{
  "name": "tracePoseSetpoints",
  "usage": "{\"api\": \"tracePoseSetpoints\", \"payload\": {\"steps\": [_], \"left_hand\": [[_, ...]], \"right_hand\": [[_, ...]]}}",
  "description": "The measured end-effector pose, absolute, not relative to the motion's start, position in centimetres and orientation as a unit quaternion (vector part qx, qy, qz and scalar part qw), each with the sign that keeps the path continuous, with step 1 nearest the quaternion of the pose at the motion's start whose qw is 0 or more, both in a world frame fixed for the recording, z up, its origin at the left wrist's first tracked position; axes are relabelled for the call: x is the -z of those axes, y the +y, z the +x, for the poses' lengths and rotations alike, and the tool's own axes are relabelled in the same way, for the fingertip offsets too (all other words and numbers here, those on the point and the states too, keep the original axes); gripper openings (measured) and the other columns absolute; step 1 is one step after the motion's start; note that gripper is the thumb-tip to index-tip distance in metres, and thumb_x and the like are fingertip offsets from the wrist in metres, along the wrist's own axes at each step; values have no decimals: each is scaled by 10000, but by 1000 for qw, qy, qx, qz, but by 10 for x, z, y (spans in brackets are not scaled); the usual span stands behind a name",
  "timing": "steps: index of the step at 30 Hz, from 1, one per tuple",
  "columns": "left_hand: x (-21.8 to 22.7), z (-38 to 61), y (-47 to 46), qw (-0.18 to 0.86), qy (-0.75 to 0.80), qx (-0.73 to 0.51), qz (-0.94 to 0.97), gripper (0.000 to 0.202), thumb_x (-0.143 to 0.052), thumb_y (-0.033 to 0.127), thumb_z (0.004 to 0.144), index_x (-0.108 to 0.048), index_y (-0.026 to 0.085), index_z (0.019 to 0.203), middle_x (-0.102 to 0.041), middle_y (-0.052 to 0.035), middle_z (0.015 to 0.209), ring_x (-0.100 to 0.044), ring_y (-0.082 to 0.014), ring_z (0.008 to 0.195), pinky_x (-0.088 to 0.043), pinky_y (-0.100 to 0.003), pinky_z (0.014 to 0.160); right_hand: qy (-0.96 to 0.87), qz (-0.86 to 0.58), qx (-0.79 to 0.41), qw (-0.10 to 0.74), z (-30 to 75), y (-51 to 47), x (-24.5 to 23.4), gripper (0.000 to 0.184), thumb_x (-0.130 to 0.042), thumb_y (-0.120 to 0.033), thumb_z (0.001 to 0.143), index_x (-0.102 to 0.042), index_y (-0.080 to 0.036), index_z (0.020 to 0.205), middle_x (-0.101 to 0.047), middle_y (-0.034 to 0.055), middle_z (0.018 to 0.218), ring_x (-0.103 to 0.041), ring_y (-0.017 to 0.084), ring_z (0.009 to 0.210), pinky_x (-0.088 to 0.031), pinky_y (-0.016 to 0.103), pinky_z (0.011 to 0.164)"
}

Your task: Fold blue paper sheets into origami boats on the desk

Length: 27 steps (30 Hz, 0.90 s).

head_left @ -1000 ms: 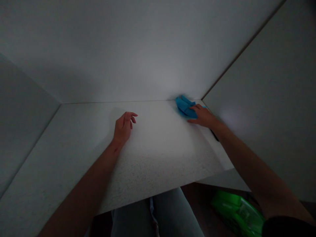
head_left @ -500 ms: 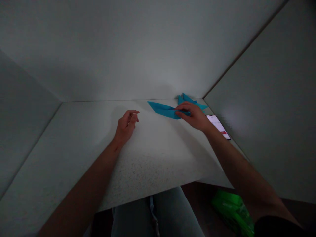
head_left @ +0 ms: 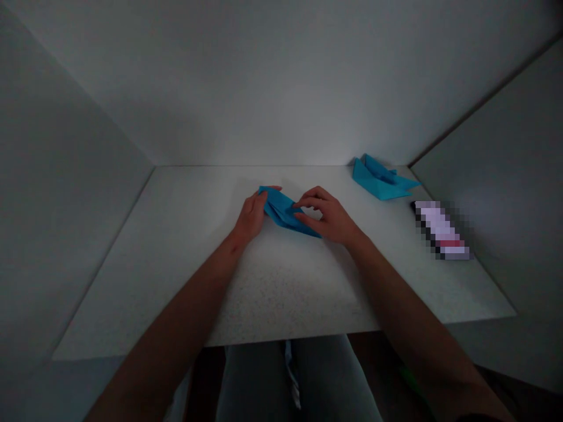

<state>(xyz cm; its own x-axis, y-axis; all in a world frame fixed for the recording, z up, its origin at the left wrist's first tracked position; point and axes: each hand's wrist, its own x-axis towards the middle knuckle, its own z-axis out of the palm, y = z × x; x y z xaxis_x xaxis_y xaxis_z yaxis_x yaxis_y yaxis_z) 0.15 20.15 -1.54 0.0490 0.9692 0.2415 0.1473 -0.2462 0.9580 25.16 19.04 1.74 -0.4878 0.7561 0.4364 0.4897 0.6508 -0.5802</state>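
A blue folded paper boat (head_left: 288,217) is between my hands over the white table, tilted with its right end lower and nearer to me. My left hand (head_left: 252,215) is closed on its left end, thumb on the near side and fingers behind. At the boat's middle right, my right hand (head_left: 324,215) has curled fingers, with the thumb and index fingertips on the upper folds. Some of those fingertips' contact is hard to make out in the dim light. A second blue paper boat (head_left: 382,180) rests at the back right, apart from both hands.
A phone (head_left: 441,230), blurred into blocks, lies on the right side of the white table (head_left: 281,305). Pale walls (head_left: 264,82) enclose the table at the back and sides. Part of a green bag (head_left: 411,381) shows below the table, right of my legs.
My right hand has brought the paper boat left and nearer to me. My left hand, empty before, has taken hold of its left end. The view has shifted, showing the second boat fully.
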Motion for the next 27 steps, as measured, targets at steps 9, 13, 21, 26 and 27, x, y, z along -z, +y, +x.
{"api": "tracePoseSetpoints", "payload": {"steps": [9,13,21,26,27], "left_hand": [[13,15,187,453,386,-427,680,703,-410,729,1120,-849,184,1194,-830,-95,943,-777,-251,869,-642,-418,898],[14,18,186,425,346,-425,720,676,-387,706,1143,-834,201,1196,-838,-111,1137,-778,-263,1044,-604,-442,1046],[19,16,187,411,316,-449,728,614,-596,656,1086,-642,230,1525,-730,-153,1470,-706,-305,1323,-553,-490,1180],[21,13,189,430,330,-471,696,653,-663,645,1053,-571,266,1576,-709,-149,1442,-720,-292,1256,-611,-465,1062],[21,14,188,432,320,-472,699,685,-705,649,1027,-563,269,1579,-698,-154,1461,-712,-298,1275,-613,-462,1058]], "right_hand": [[-870,-401,-94,272,239,186,-18,273,-828,-475,970,-747,-224,1042,-735,98,1060,-684,268,954,-501,403,851],[-869,-403,-131,257,234,183,-16,314,-807,-511,975,-710,-223,1055,-745,89,1051,-671,246,901,-469,377,822],[-792,-364,-302,385,229,185,-17,200,-642,-406,1040,-639,-242,925,-643,25,934,-596,186,837,-475,325,760],[-678,-385,-453,432,228,190,-14,234,-667,-424,982,-599,-246,848,-592,-17,830,-572,171,798,-497,331,769],[-657,-387,-476,438,227,191,-13,232,-670,-423,971,-592,-247,842,-596,-21,819,-581,171,795,-515,339,791]]}}
